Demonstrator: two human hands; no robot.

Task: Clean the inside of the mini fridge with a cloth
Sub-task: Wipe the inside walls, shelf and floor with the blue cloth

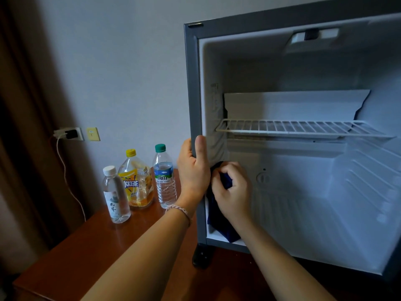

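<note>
Right hand [231,189] fisted round dark blue cloth [219,222], pressing it on left inner wall of mini fridge [192,83], low, below wire shelf [299,128]. Left hand [193,170] gripping fridge's front left edge, thumb up, steadying it. Three bottles [138,181] out on wooden table [104,246], left of fridge. Progress, my read: fridge emptied, wiping at lower-left wall. Shelf, back, right wall, ceiling, floor probably still to do; can't tell what's clean.
</note>
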